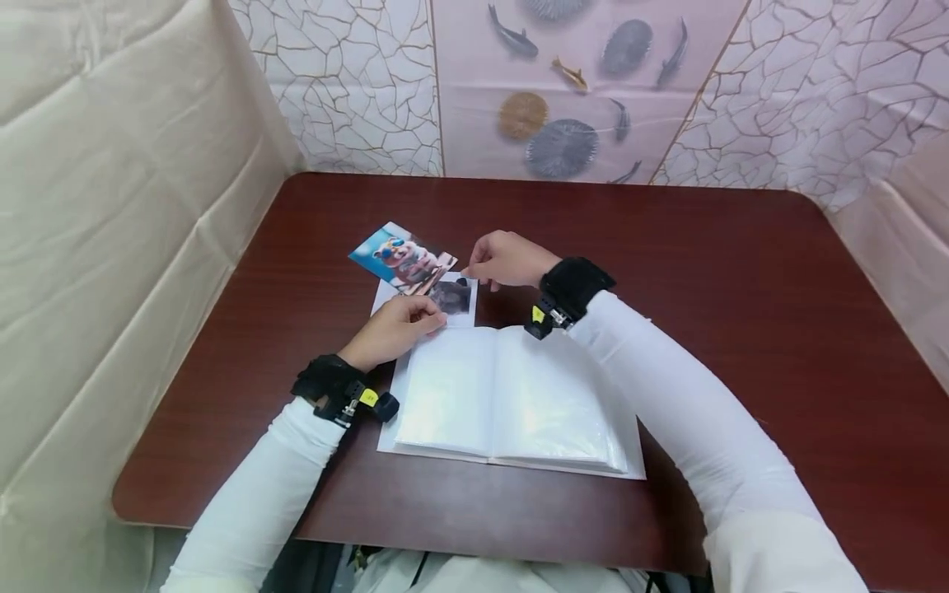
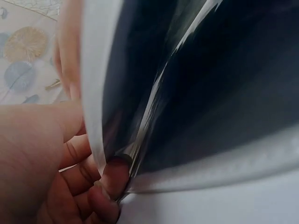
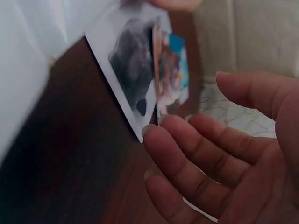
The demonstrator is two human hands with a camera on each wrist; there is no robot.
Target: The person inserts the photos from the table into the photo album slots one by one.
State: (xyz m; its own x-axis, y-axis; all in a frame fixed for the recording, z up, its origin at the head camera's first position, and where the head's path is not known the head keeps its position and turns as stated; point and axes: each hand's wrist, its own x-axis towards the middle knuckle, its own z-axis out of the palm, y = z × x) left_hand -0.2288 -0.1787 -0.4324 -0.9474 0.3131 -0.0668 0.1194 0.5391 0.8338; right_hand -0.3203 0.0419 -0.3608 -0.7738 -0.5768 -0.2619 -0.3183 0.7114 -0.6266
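Note:
An opened photo album point(image 1: 454, 395) with clear-sleeved pages lies on the table. Beyond its left page sits a white-bordered picture point(image 1: 465, 317) with a dark image, and a colorful cartoon-bear picture point(image 1: 406, 257) partly overlaps it. My left hand point(image 1: 396, 329) is at the album's upper left corner; in the left wrist view its curled fingers pinch the edge of a glossy sleeved page point(image 2: 196, 107). At the bordered picture's far right corner is my right hand point(image 1: 511, 259). In the right wrist view its thumb stands apart from the fingers, and a fingertip point(image 3: 152, 133) meets that corner.
A dark red-brown table point(image 1: 741, 329) extends widely to the right. Patterned cloth point(image 1: 563, 99) hangs behind the far edge, and pale cloth point(image 1: 111, 247) hangs along the left. Each wrist wears a black band point(image 1: 574, 288) with a small camera.

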